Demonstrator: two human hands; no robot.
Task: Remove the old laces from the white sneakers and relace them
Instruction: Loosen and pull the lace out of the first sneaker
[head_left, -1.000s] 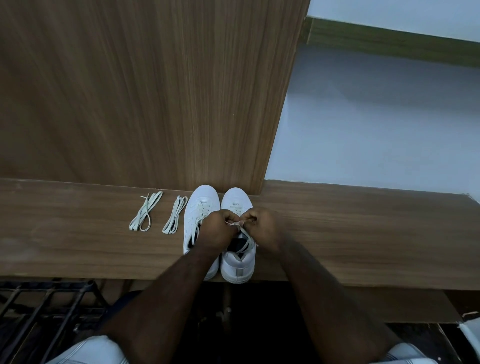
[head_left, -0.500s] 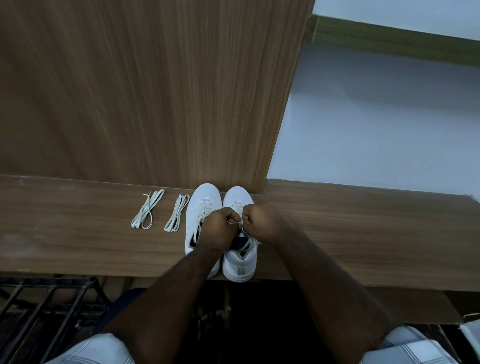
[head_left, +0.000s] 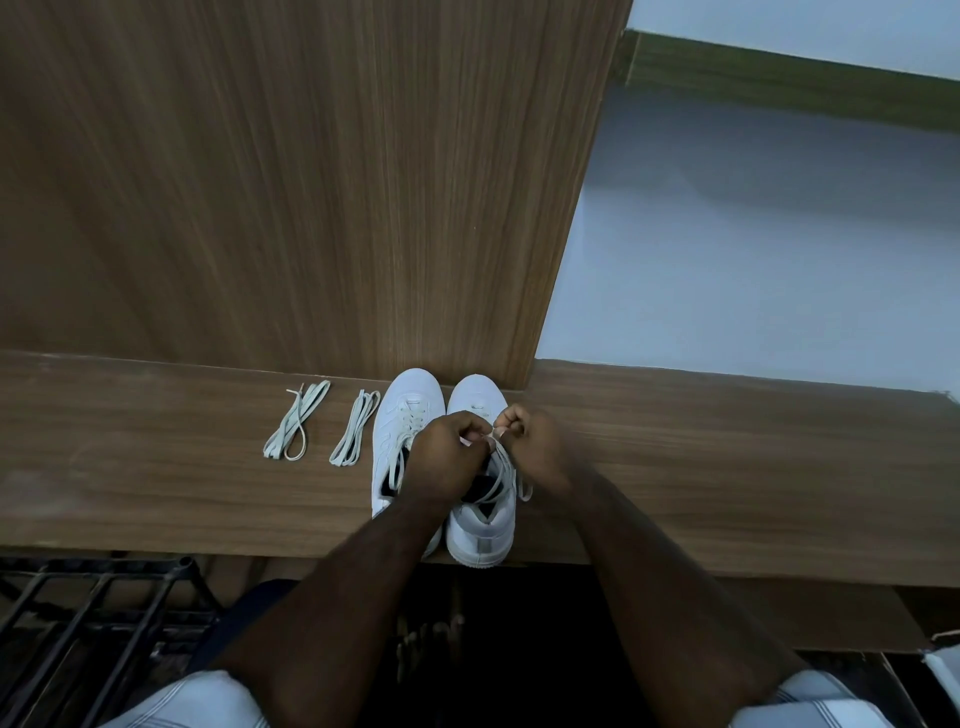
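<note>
Two white sneakers stand side by side on a wooden shelf (head_left: 727, 467), toes toward the back panel. The left sneaker (head_left: 402, 415) still carries a lace, partly under my left wrist. Over the right sneaker (head_left: 480, 530) both hands work the white lace (head_left: 503, 470). My left hand (head_left: 447, 454) pinches the lace with curled fingers. My right hand (head_left: 535, 447) pinches it too, thumb and fingertips raised. Loose lace strands trail down over the shoe's dark opening. Two bundled white laces (head_left: 296, 423) (head_left: 356, 428) lie to the left of the shoes.
A tall wooden panel (head_left: 311, 182) rises behind the shelf, beside a pale wall (head_left: 753, 249). A black metal rack (head_left: 93, 623) sits below the shelf at the lower left. My knees in light shorts show at the bottom edge.
My right hand has lifted slightly and shifted right, pulling the lace up from the right sneaker. My left hand stays in place.
</note>
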